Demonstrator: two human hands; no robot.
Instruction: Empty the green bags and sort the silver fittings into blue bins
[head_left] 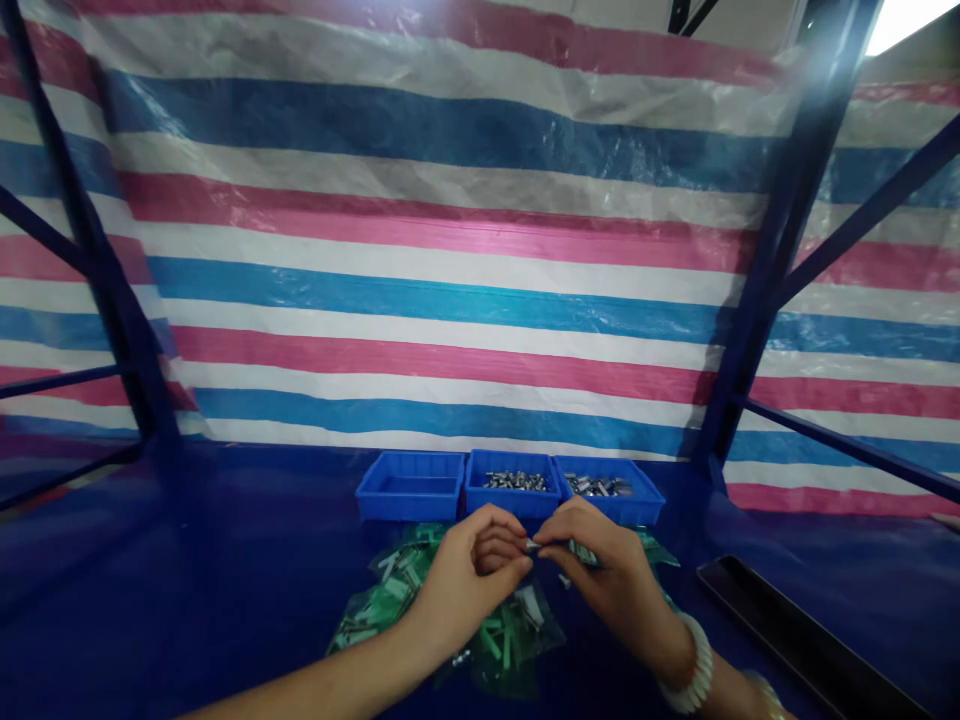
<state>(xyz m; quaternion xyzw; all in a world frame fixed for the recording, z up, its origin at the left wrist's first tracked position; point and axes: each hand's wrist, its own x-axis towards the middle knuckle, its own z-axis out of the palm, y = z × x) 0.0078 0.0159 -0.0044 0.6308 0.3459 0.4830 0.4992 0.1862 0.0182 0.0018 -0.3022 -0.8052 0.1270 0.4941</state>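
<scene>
— Striped sheeting [450, 240], red, white and blue, one backdrop beyond your hands; beneath them, one dark blue surface [225, 580]. Your hands: condition?

— Two. Your right hand [611, 560]: thumb and forefinger pinched together on one small part [533, 545]. Your left hand [469, 575]: fingers curled, a hollow between them and the thumb, tips up against the same part; whether they grip it, cannot tell. Part's place: between your two sets of fingertips.

— Step in hand, and what your next move calls for?

— By judgement, fine fingertip work on that single piece; next, a steady right pinch and close alignment from your left. Piece too small to identify.

— Counts about your hands?

— Blue trays, three, side by side beyond them: left tray [410, 510], middle tray [510, 504], right tray [637, 508]. Metal pieces [516, 481], heaped in the middle and right trays, uncountable. Clear bags with green contents [390, 600], several, overlapping, under and around your hands; number not certain. Loose piece [564, 580], one, just beside your right thumb. Phone-like dark slab [795, 630], one, right of your right hand. Pale bracelet [699, 665], one, on your right wrist.
</scene>
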